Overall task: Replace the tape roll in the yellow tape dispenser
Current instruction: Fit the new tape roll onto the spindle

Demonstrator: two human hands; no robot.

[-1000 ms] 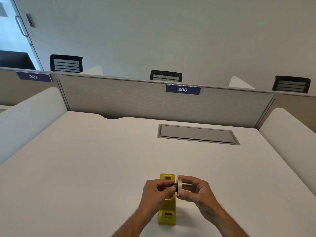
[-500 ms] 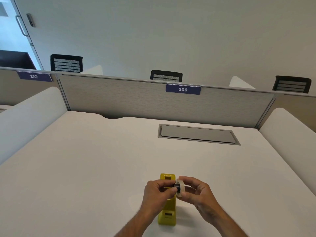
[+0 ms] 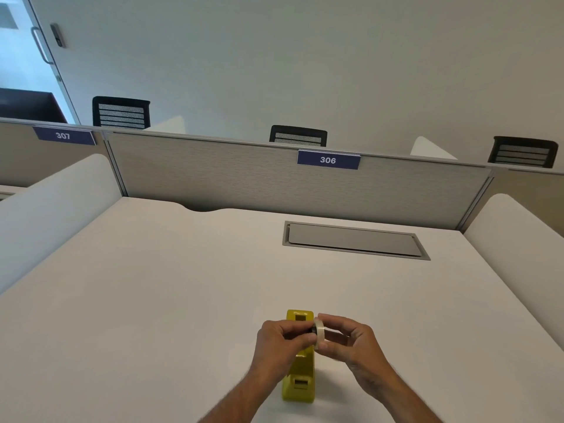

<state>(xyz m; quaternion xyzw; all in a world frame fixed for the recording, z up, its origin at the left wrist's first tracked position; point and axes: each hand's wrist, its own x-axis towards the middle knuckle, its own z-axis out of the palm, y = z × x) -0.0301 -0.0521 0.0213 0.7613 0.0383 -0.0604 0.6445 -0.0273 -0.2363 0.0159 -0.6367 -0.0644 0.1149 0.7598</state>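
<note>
— Two hands are seen just above the yellow tape dispenser [image 3: 299, 380], which stands on the desk [image 3: 152, 300]. How far along is the job judged to be?

— Midway, it seems. A dark hub [image 3: 312, 329] is pinched by the left hand [image 3: 282, 341]; the tape roll [image 3: 319, 334] is held by the right hand [image 3: 351, 341] — the two being mated. Seating in the dispenser is not yet done.

Bright, even, soft light (faint shadows), sharp focus, wide-angle bending at edges
</note>
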